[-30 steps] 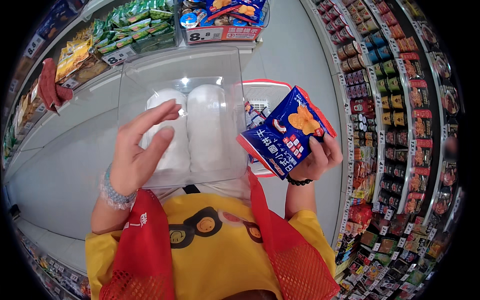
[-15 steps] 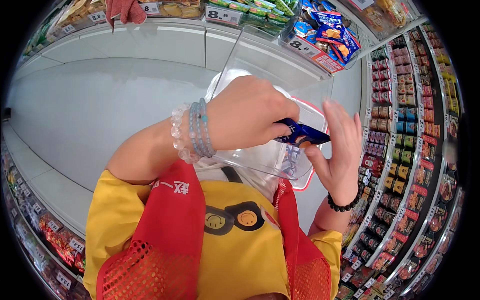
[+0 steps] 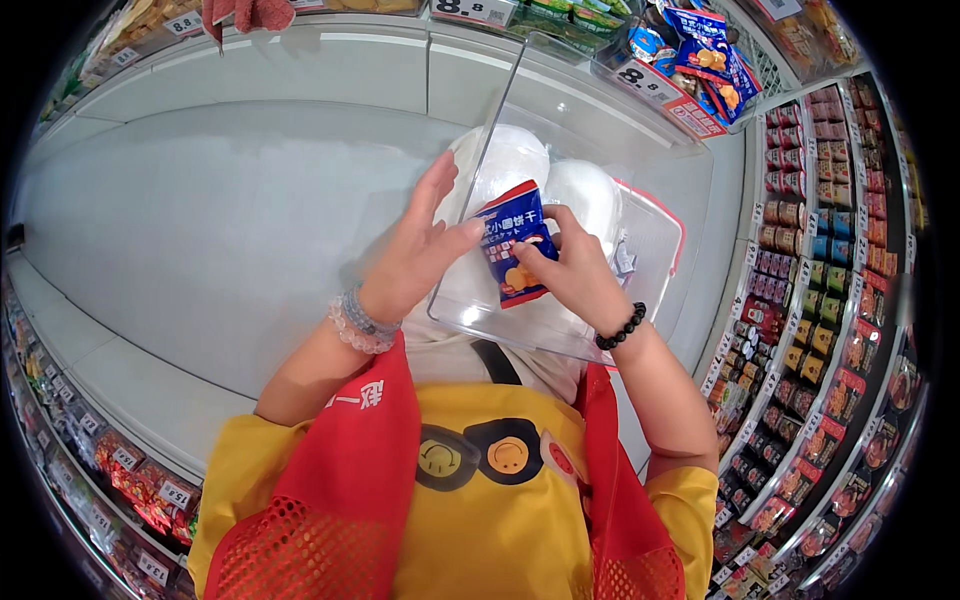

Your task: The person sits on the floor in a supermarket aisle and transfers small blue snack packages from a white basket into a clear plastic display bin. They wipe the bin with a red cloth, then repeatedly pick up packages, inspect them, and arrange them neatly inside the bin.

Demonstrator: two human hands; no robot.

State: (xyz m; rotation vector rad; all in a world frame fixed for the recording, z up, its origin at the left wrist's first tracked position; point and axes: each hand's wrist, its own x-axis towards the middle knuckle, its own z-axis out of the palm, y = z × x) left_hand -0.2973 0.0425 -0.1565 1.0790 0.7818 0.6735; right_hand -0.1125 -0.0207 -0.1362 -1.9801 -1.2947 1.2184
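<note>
A blue biscuit packet (image 3: 515, 245) with red edges and pictures of round biscuits is held face up in front of my body. My right hand (image 3: 580, 265) pinches its right side between thumb and fingers. My left hand (image 3: 425, 240) is open at the other side, fingers stretched out, its thumb tip at the packet's left edge. Below the packet is a clear plastic bin (image 3: 565, 110), tilted across my lap. White rounded shapes show through its walls.
A white container with a red rim (image 3: 672, 265) stands beyond the bin. Similar blue packets (image 3: 705, 50) lie in a display at the far right. Shelves of packaged food (image 3: 800, 310) run along the right, with more bagged goods (image 3: 135, 475) at the lower left. A reddish glove (image 3: 248, 14) hangs at the far left.
The packet has turned from edge-on to face up and shifted left. My right hand, spread before, now grips it. My left hand has let go and drawn back leftward, opening.
</note>
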